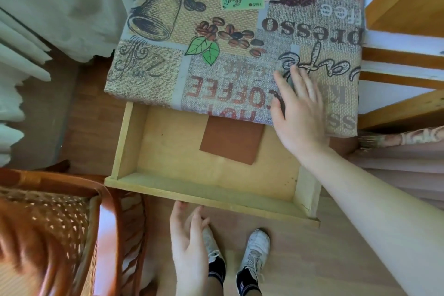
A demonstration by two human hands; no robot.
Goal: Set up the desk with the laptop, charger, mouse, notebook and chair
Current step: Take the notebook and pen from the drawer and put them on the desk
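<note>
**Drawer open, notebook within the right hand's reach**

The right hand's (pixel 300 115) fingers lie flat and a little spread, palm down on the desk's (pixel 192 31) patterned cloth at its near edge, holding nothing. The left hand (pixel 187 235) hangs below the drawer's (pixel 211 199) front board, fingers loosely extended and close together, their tips at or just under that board; whether they touch it I cannot tell.

The drawer is pulled out from under the desk. On its floor lies a flat brown thing, likely the notebook (pixel 230 143), its far end tucked under the desk edge. Its long axis seems to run front to back, slightly skewed, though the hidden end leaves that unsure.

From the right hand the notebook lies just to the left and lower, inside the drawer. The right hand is clearly the nearer; the left is well apart, with the front board between.

A wicker chair (pixel 48 223) stands left of the drawer. No laptop, charger or mouse shows.
</note>
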